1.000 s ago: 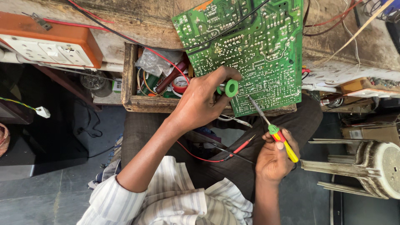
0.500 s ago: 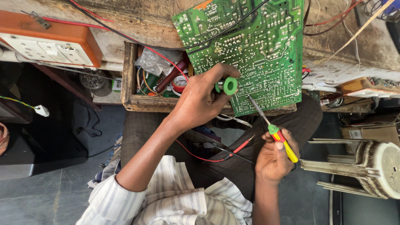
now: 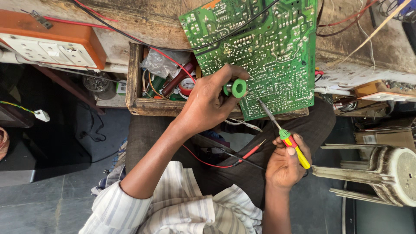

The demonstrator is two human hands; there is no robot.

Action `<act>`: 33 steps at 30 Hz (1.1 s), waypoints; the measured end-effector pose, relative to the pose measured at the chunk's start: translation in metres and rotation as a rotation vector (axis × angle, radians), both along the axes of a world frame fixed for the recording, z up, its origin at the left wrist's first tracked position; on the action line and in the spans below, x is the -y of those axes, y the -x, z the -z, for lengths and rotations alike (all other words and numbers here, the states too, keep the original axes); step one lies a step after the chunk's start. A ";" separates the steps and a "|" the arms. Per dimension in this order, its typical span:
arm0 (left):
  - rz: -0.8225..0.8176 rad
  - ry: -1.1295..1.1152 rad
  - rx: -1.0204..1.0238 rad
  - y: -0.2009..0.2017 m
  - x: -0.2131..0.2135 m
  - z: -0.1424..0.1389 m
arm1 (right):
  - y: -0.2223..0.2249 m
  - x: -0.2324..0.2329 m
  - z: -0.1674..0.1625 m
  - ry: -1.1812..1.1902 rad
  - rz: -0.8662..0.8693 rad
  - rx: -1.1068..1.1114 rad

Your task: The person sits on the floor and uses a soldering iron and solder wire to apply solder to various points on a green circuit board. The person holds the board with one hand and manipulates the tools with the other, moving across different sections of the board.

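Soft, even daylight lit the scene; the floor (image 3: 52, 190) at lower left lay dim, and focus stayed sharp with slight edge stretch.

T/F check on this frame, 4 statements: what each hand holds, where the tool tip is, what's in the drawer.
1. The left hand grips a green round-ended tool. True.
2. The right hand holds a blue-handled plier. False: it holds a screwdriver with a yellow, red and green handle.
3. The screwdriver's metal tip rests at the lower edge of the green circuit board. True.
4. The wooden drawer holds only the board. False: it holds wires, a plastic bag and small parts; the board lies over its right part.
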State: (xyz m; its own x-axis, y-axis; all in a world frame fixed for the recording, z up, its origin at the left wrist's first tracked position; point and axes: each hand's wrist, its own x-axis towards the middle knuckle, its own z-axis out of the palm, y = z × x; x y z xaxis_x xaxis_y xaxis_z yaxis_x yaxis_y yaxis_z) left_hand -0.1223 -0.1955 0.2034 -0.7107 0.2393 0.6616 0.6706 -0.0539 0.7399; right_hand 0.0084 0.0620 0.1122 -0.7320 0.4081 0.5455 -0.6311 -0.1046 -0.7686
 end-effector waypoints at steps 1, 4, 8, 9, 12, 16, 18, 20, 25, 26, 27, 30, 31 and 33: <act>0.002 0.004 0.008 0.000 0.000 0.000 | 0.000 0.000 0.000 0.004 0.001 0.002; -0.007 -0.004 -0.034 0.000 0.001 0.001 | 0.000 0.000 0.001 0.012 0.004 0.005; -0.010 0.005 -0.023 0.001 0.001 0.000 | 0.001 -0.001 0.001 0.008 0.011 0.007; -0.010 0.007 -0.017 0.001 0.001 0.001 | 0.001 -0.001 0.001 0.003 0.013 0.007; -0.010 0.006 -0.010 0.000 0.001 0.000 | 0.001 0.000 0.001 0.018 0.003 0.010; -0.007 -0.012 -0.029 0.000 0.003 -0.002 | 0.002 0.001 -0.001 0.005 0.011 0.008; -0.009 -0.002 -0.013 0.001 0.003 -0.002 | 0.002 0.001 -0.002 -0.001 0.010 0.011; -0.010 0.001 -0.011 0.001 0.003 -0.002 | 0.002 0.001 -0.002 0.006 0.011 0.012; -0.008 0.002 0.002 0.002 0.003 -0.001 | 0.003 0.002 -0.002 0.024 0.008 0.015; -0.008 0.000 -0.001 0.001 0.003 -0.001 | 0.003 0.002 -0.002 0.025 0.007 0.014; -0.008 -0.002 -0.005 0.001 0.003 -0.001 | 0.003 0.002 -0.002 0.027 0.007 0.012; -0.009 -0.002 -0.005 0.002 0.004 -0.001 | 0.004 0.002 -0.002 0.042 -0.009 0.002; -0.009 -0.001 -0.002 0.002 0.004 -0.001 | 0.004 0.001 -0.002 0.040 -0.010 0.002; -0.011 -0.002 -0.010 0.002 0.004 -0.001 | 0.004 0.001 -0.002 0.036 -0.012 0.002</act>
State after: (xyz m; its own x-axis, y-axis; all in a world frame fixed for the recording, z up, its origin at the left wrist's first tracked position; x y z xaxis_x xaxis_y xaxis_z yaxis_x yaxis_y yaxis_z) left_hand -0.1243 -0.1998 0.2040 -0.7063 0.2306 0.6693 0.6788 -0.0477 0.7328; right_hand 0.0040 0.0607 0.1147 -0.7382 0.4188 0.5289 -0.6279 -0.1398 -0.7656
